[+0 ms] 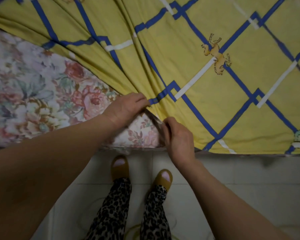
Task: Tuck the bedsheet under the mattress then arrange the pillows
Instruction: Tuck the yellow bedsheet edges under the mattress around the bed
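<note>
Person's standing at the bed edge, both hands pinching the yellow bedsheet (pixel 215 101) hem. Left hand (pixel 126 108) and right hand (pixel 178 135) each have a closed grip on it, probably dragging it over the bare floral mattress (pixel 33 87) before tucking.

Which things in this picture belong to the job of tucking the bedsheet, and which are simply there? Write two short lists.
Belongs to the job:
yellow bedsheet with blue lattice, gripped at its edge
floral mattress, uncovered on the left
left hand and right hand, both pinching the sheet edge

Simply there:
tiled floor
brown slippers
leopard-print trousers
No pillows show.
</note>
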